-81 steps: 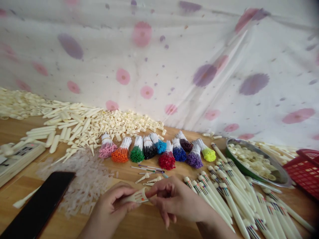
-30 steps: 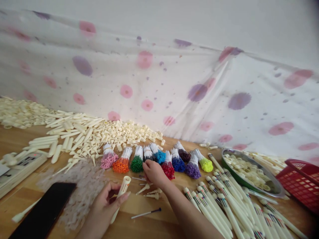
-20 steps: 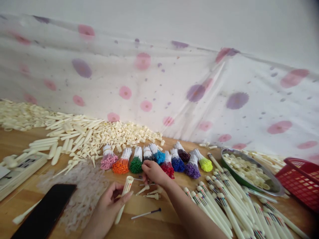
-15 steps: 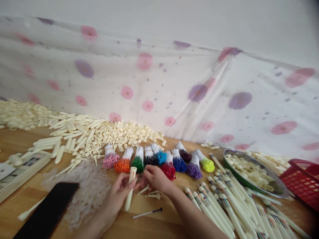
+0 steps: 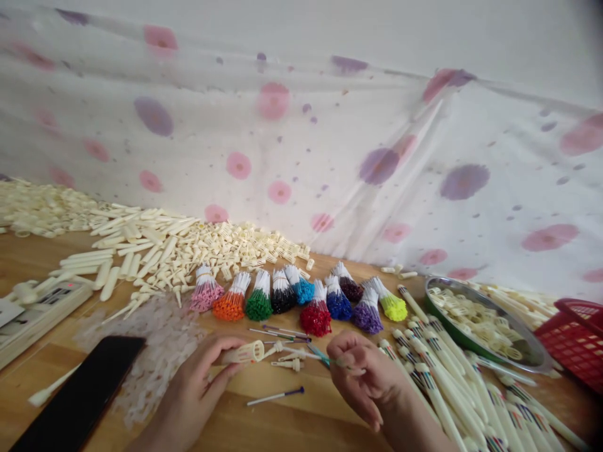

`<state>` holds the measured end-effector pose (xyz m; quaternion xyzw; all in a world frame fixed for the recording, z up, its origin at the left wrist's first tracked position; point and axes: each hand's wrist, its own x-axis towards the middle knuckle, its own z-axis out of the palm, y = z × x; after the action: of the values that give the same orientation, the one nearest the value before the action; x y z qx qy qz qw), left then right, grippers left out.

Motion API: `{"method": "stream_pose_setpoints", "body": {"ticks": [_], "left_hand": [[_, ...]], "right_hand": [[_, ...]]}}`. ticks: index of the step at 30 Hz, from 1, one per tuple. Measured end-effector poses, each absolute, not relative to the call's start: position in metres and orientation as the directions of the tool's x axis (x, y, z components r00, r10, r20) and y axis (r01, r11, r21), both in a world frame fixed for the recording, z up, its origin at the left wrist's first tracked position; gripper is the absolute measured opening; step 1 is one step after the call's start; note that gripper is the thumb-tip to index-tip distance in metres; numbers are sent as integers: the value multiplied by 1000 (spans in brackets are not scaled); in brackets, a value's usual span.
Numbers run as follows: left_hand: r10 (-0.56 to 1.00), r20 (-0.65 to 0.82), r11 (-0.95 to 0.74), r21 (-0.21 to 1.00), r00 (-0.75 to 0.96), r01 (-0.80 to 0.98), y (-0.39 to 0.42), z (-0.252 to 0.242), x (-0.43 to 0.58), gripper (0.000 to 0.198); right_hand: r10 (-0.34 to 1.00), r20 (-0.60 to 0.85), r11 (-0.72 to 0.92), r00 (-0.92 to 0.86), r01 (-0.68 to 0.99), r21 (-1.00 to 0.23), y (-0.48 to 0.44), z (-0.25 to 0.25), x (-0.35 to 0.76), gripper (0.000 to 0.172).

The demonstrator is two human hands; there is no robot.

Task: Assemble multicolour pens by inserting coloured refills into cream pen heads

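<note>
My left hand (image 5: 200, 383) is closed around a cream pen barrel (image 5: 242, 353), its slotted open end tilted toward the right. My right hand (image 5: 362, 373) pinches a thin light-blue and white pen refill (image 5: 321, 356), partly blurred, which points toward the barrel but stays apart from it. Between the hands lie several loose refills (image 5: 282, 333) and small cream tip pieces (image 5: 288, 364). Closer to me a single refill with a dark blue end (image 5: 277, 396) rests on the wooden table (image 5: 264, 430). Behind the hands stand bundles of coloured refills, among them red (image 5: 316, 317) and orange (image 5: 229, 306).
A black phone (image 5: 89, 392) and crumpled clear plastic (image 5: 162, 364) lie left, near a power strip (image 5: 47, 314). Piles of cream pen parts (image 5: 235, 245) line the back. Assembled pens (image 5: 443, 389), a bowl of cream parts (image 5: 487, 323) and a red basket (image 5: 575, 342) sit right.
The barrel in my left hand has tipped from upright to nearly level. My right hand has moved right, away from it, and a light-blue refill now shows in its fingers.
</note>
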<state>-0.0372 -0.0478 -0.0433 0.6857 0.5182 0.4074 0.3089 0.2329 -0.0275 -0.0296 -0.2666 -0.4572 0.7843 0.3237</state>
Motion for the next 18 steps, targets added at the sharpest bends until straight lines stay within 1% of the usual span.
{"method": "stream_pose_setpoints", "body": {"ticks": [3, 8, 13, 18], "left_hand": [[943, 289, -331, 786, 163, 522, -49, -45, -37, 16], [924, 314, -383, 730, 219, 566, -49, -42, -35, 16], [900, 322, -436, 703, 294, 562, -49, -39, -33, 20], [886, 322, -462, 685, 335, 563, -49, -38, -34, 23]], "right_hand": [[707, -127, -423, -696, -273, -864, -27, -41, 227, 25], [627, -136, -494, -767, -256, -831, -21, -47, 221, 20], [607, -152, -539, -780, -263, -800, -19, -49, 218, 17], [593, -171, -565, -787, -256, -785, -20, -51, 214, 19]]}}
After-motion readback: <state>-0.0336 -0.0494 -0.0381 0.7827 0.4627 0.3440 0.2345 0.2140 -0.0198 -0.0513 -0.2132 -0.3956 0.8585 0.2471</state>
